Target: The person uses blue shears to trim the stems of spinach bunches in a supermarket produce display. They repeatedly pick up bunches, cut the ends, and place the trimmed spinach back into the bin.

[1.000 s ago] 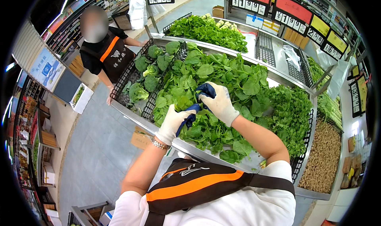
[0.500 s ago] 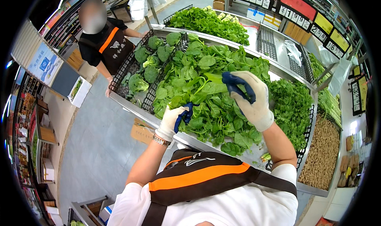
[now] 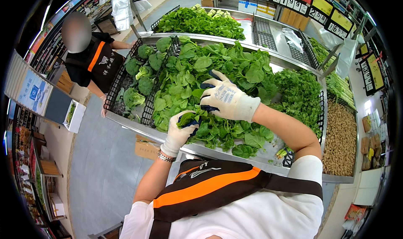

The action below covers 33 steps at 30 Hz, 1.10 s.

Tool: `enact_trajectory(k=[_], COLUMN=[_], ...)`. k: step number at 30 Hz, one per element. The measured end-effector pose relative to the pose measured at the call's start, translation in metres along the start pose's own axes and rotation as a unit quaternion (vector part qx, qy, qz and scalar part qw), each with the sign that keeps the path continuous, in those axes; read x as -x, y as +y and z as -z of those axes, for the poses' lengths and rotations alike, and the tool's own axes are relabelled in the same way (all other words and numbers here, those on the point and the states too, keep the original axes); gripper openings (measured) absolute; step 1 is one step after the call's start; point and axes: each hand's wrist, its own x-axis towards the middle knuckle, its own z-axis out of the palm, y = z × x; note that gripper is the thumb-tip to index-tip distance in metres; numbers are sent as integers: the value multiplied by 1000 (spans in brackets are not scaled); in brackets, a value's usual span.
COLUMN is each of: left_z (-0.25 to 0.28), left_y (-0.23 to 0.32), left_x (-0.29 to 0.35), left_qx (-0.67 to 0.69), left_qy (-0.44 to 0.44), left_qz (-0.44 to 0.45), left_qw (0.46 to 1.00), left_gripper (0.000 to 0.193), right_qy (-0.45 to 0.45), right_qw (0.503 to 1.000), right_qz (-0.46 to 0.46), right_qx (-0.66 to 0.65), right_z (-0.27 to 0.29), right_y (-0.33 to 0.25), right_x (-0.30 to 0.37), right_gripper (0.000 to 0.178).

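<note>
A broad heap of spinach (image 3: 252, 73) fills the middle of the metal display stand. At its near left edge, my left hand (image 3: 179, 132), in a white glove with dark blue fingers, is closed around a few spinach leaves. Bits of green poke out beside its thumb. Above the heap's centre, my right hand (image 3: 224, 97) wears a matching glove and has its back turned up. Its fingers are spread apart and point left over the leaves, and I see nothing held in it. The leaves under its palm are hidden.
Broccoli (image 3: 145, 86) sits in a black crate on the left, where a co-worker (image 3: 98, 56) in an apron stands with hands at its rim. Right of the spinach lie leafy herbs (image 3: 296, 92) and peanuts (image 3: 340, 134). A metal rim (image 3: 201, 150) runs along my side.
My right hand has swung left and turned its back up, and its pinched fingers have spread; the leaf it held no longer shows there. My left hand still grips leaves. The view has shifted slightly.
</note>
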Motion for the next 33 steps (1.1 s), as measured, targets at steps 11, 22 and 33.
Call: enact_trajectory(k=[11, 22, 33], left_z=[-14, -38, -1], left_y=[-40, -53, -71], left_x=[2, -5, 3], left_qx=[-148, -22, 32], left_qy=[50, 48, 23], left_qz=[-37, 37, 83], left_qw=[987, 998, 996], left_gripper=[33, 40, 14], right_qy=[-10, 209, 235], right_qw=[994, 944, 858], right_qz=[-69, -215, -455], right_qx=[-79, -141, 38], right_z=[-56, -105, -97], right_y=[-1, -4, 168], right_x=[33, 52, 68], right_gripper=[37, 34, 51])
